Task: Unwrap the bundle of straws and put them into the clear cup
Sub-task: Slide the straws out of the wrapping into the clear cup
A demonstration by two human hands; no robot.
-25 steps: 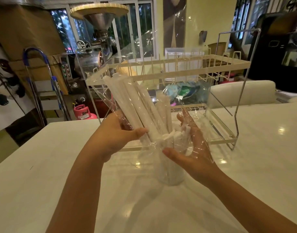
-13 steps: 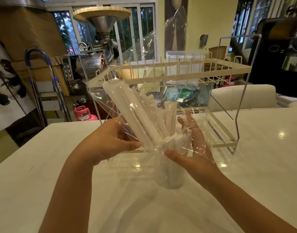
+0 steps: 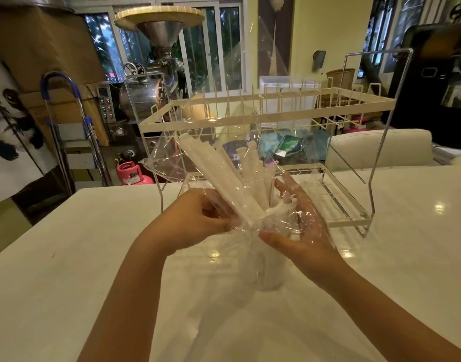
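Observation:
A bundle of white paper-wrapped straws (image 3: 221, 178) leans up and to the left, its lower ends down in the clear cup (image 3: 266, 273) that stands on the white table. Loose clear plastic wrap (image 3: 172, 163) still hangs around the straws and spreads upward. My left hand (image 3: 195, 220) pinches the wrap and straws at the cup's rim from the left. My right hand (image 3: 300, 228) is on the right of the rim, fingers spread behind the film, thumb pressing the wrap near the straws.
A cream wire dish rack (image 3: 271, 111) on a metal frame stands right behind the cup. The white table (image 3: 93, 257) extends left, right and toward me. A white chair back (image 3: 378, 150) is beyond the table's far right edge.
The straws have sunk lower into the cup and tilted more to the left. My left hand has closed tighter on the wrap at the rim; the wrap has risen and opened upward.

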